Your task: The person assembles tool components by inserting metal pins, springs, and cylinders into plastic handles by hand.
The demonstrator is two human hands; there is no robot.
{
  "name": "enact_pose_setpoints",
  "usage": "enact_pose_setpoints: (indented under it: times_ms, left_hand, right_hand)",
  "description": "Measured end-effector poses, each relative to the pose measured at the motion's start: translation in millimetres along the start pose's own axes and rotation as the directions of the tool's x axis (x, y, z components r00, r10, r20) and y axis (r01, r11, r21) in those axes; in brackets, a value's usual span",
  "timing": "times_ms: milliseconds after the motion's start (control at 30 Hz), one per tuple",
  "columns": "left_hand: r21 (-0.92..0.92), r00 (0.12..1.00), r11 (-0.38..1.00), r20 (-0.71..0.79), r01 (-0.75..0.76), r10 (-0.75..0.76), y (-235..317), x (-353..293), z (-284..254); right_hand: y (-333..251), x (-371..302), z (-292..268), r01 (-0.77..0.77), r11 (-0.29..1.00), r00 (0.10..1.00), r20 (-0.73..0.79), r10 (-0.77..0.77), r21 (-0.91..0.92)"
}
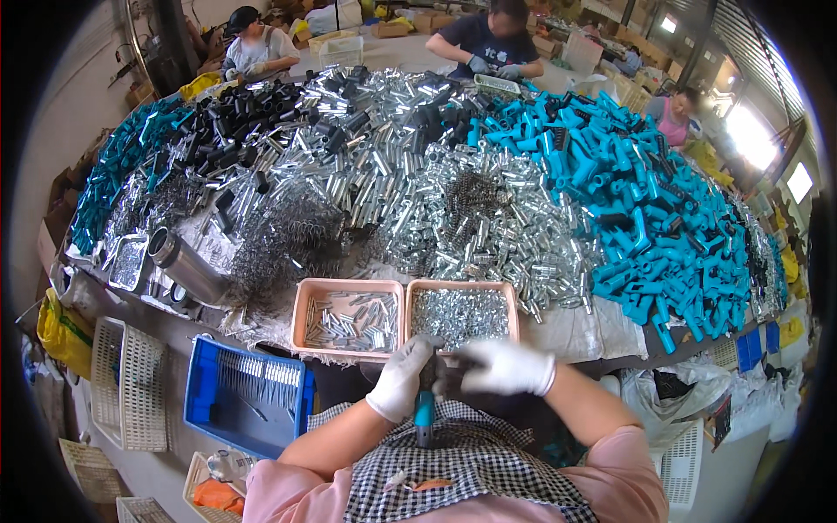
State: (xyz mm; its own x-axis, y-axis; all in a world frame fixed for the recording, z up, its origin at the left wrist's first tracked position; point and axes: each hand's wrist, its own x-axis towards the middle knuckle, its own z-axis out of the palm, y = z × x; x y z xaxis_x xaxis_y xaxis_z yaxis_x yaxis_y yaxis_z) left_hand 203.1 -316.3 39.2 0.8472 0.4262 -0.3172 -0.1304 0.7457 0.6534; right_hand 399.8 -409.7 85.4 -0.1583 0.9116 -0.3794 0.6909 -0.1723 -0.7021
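My left hand (401,376), in a white glove, grips a blue plastic handle part (425,410) with a dark top, held upright above my checked apron. My right hand (506,366), also gloved, is blurred and rests against the dark top of that same part from the right. Just beyond my hands stand two pink trays: the left tray (301,314) holds short metal tubes, the right tray (513,315) holds small shiny metal pieces.
The long table carries heaps of blue handle parts (645,200), metal tubes (418,192), wire springs (288,235) and black sleeves (235,113). A steel flask (187,266) lies at left. A blue crate (244,397) and white baskets (131,383) stand lower left. Three other people work at the far side.
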Motion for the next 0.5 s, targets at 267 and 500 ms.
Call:
enact_pose_setpoints:
  times_ms: [267,500]
  left_hand:
    - [0.062,0.990,0.998,0.138,-0.004,-0.005,-7.4,2.9,-10.8]
    - [0.114,0.992,0.993,0.128,-0.023,0.008,-21.9,-30.0,-10.7]
  right_hand:
    - [96.3,52.3,-98.3,-0.350,0.670,0.828,-0.551,-0.106,-0.654]
    - [85.9,53.4,-90.9,-0.297,0.623,0.869,-0.476,-0.139,-0.724]
